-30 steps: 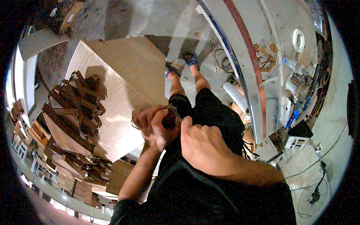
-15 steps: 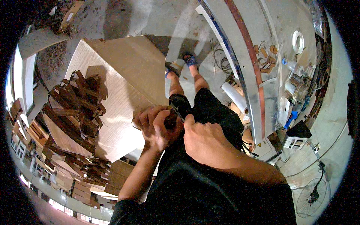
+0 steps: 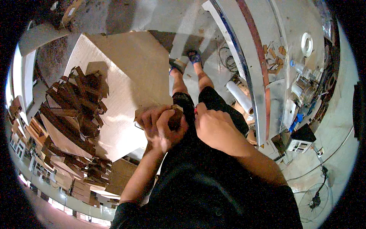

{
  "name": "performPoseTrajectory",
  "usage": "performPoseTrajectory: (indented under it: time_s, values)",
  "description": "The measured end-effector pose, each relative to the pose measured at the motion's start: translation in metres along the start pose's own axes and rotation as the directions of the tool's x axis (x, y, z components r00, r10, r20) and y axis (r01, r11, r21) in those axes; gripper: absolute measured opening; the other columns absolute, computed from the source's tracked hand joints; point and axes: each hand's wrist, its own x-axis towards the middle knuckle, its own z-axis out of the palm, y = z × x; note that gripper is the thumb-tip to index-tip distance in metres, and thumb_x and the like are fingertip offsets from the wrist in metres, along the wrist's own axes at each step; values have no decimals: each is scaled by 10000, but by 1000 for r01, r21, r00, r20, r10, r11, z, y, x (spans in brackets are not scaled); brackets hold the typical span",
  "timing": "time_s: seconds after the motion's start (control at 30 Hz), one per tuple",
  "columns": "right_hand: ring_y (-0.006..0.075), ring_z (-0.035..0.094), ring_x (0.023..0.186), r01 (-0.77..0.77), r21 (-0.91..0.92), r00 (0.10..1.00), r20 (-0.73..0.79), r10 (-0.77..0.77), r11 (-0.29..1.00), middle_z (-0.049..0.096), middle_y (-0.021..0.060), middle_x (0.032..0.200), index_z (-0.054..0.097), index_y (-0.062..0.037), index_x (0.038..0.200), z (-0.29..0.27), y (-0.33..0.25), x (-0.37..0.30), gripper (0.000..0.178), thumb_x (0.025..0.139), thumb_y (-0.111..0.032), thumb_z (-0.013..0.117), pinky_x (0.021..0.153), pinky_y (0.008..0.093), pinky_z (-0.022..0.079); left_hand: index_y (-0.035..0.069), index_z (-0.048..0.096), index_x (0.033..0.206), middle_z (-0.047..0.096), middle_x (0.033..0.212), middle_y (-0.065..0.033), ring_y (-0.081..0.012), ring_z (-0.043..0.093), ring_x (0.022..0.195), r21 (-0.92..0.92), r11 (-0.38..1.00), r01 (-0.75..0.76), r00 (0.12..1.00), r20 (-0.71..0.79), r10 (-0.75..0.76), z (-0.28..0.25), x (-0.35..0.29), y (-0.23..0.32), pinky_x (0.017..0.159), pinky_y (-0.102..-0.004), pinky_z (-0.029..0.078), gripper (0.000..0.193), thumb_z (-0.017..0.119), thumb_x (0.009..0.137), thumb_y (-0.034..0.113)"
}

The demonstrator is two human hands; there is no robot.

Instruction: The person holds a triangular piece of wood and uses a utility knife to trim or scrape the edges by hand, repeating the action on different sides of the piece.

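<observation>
My left hand (image 3: 160, 128) is wrapped round a dark brown, angular wooden piece (image 3: 176, 117) with a paler end, held over the near edge of a light wood-grain panel (image 3: 124, 82). My fingers cover much of the piece. Just right of it, my right hand (image 3: 215, 128) is closed in front of my thigh. A small red bit of a thin tool (image 3: 196, 110) peeks out by its index finger; the rest is hidden, so its kind is unclear. A gap lies between my right hand and the piece.
A heap of similar dark brown pieces (image 3: 76, 107) lies on the panel's left side. To the right runs a long machine edge with a rust-red strip (image 3: 261, 57). Beyond are a white roll (image 3: 240, 97), a white ring (image 3: 306, 44) and a fan (image 3: 314, 200).
My right hand has drawn away to the right from the wooden piece, where it was close before. My left hand keeps its hold nearly in place. The view has shifted slightly.
</observation>
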Motion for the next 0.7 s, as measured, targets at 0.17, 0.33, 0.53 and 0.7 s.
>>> performPoseTrajectory:
  time_s: [0.17,0.33,0.53,0.7]
  values:
    - [431,711,735,-50,216,998,-27,57,975,688,240,777,517,12,1122,-15,-6,-6,230,1000,-179,557,680,546,563,150,526,1188,667,1094,-66,-304,560,1014,-45,998,38,998,46,-36,4,0,-7,914,-500,375,591,852,698,205]
    - [233,703,801,57,644,989,-142,46,763,670,187,959,477,12,1253,4,25,-5,285,1018,-107,585,729,376,557,143,503,1216,656,1092,-74,-300,556,1010,30,997,-72,997,-37,74,-7,22,5,910,-499,369,630,846,692,203]
    - [118,617,651,-186,864,981,137,136,468,599,43,830,484,-9,1289,-17,20,-19,265,1074,-159,518,566,264,508,138,496,1215,648,1074,-75,-300,554,1004,48,998,-43,999,-30,44,-3,16,2,901,-499,368,627,833,690,201]
    - [119,600,612,-203,856,977,146,154,475,587,38,806,488,-19,1291,-16,17,-24,286,1085,-217,514,522,267,490,138,496,1214,648,1073,-80,-304,549,1004,81,991,-104,993,-44,108,-10,26,6,898,-501,370,619,830,697,206]
